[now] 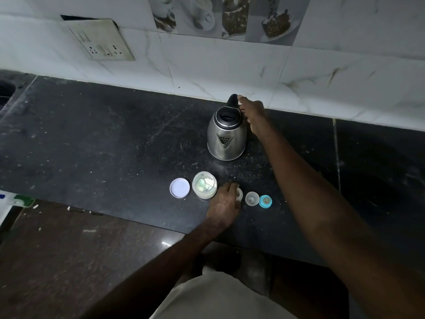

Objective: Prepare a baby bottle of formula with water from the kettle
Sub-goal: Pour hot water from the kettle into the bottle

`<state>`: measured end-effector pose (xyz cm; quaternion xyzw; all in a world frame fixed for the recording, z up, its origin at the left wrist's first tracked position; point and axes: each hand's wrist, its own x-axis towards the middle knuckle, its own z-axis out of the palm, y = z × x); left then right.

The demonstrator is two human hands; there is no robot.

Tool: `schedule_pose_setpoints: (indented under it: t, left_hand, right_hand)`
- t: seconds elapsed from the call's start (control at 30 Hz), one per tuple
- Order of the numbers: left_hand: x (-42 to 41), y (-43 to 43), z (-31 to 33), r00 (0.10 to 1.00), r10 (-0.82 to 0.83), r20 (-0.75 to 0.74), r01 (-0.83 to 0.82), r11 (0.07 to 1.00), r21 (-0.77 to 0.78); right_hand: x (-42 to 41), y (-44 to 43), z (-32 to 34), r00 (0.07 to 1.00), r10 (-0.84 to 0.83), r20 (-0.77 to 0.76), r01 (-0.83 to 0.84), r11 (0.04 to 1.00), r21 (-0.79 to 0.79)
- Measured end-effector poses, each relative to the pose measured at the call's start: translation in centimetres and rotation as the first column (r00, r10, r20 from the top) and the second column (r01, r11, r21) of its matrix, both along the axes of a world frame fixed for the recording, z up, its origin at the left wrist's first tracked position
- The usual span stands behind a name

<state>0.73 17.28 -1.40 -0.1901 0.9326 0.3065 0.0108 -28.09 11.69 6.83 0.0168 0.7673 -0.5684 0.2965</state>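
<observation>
A steel kettle [226,137] with a black lid and handle stands on the dark counter [103,139], near the wall. My right hand [254,115] is stretched out to the kettle's handle, fingers apart and touching its right side, not closed around it. At the counter's front, my left hand [224,203] wraps around a small clear baby bottle [239,194], of which only the open rim shows. To the left stands an open formula jar [204,188], with its white lid [179,188] lying flat beside it.
A clear bottle cap [252,198] and a blue ring with the teat [265,201] lie right of the bottle. A wall socket plate [101,40] hangs on the tiled wall. A white and green object [13,201] sits at the left edge.
</observation>
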Motion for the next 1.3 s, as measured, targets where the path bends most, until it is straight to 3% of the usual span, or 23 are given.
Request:
schedule_pose_setpoints:
  t: [0.3,0.63,0.9,1.1,1.3]
  left_hand:
    - [-0.7,-0.2,-0.4,0.994,0.113,0.010,-0.113,0.987,0.111]
    - [-0.8,-0.3,-0.9,0.981,0.196,-0.001,-0.190,0.954,0.232]
    - [-0.7,-0.4,-1.1,0.981,0.196,-0.014,-0.186,0.952,0.243]
    - [-0.5,-0.4,-1.3,0.980,0.195,-0.033,-0.182,0.954,0.239]
    - [-0.5,-0.6,-1.5,0.980,0.194,-0.052,-0.175,0.951,0.255]
  right_hand:
    - [-1.5,-2.5,-0.4,0.974,0.072,0.216,-0.046,0.991,-0.125]
    - [-1.7,-2.2,-0.9,0.982,0.043,0.182,-0.027,0.996,-0.089]
    - [-1.6,0.2,-0.7,0.963,0.027,0.269,0.031,0.977,-0.210]
    - [-1.3,0.1,-0.4,0.980,0.043,0.193,-0.020,0.993,-0.116]
    - [-0.3,1.1,0.5,0.958,0.282,0.047,-0.279,0.958,-0.060]
